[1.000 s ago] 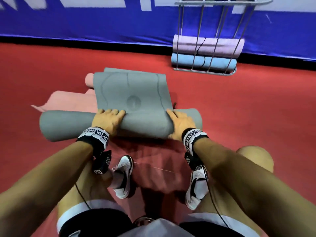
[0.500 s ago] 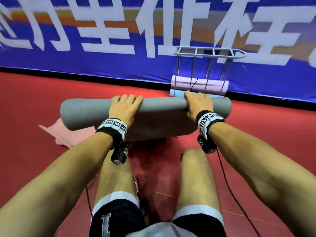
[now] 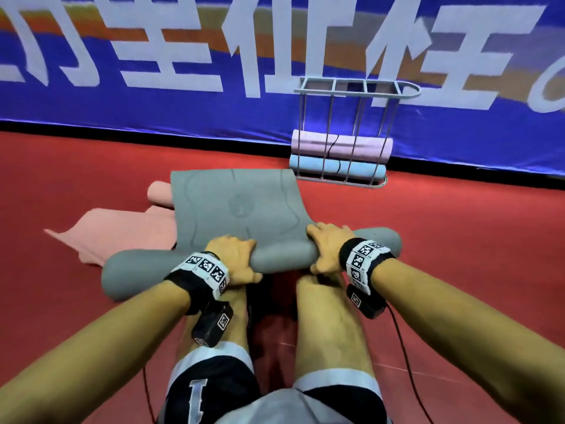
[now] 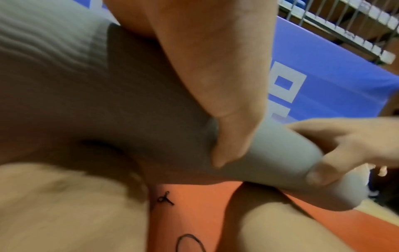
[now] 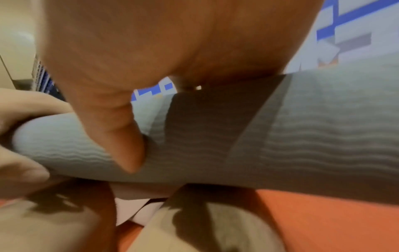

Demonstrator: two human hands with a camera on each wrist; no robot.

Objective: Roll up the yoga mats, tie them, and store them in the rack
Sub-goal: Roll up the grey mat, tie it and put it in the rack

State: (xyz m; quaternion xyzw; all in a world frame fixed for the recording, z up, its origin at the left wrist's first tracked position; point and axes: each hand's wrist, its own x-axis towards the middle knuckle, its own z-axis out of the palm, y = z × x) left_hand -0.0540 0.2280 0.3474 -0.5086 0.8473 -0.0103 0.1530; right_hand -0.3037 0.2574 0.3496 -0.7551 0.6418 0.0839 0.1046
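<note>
Both hands grip the grey mat (image 3: 244, 209): the left hand (image 3: 235, 258) and right hand (image 3: 327, 249) curl round its rolled near part, held just above the knees, its unrolled far end spread on the red floor (image 3: 458, 255). Only the wrist views show the thumbs pressed under the roll and a black tie (image 4: 165, 200) lying on the floor between the legs. The shorts read "1". One pink mat (image 3: 122, 231) lies left. Far off, the rack (image 3: 351, 133) holds two rolled mats against a blue banner (image 3: 153, 56) bearing large white characters.
</note>
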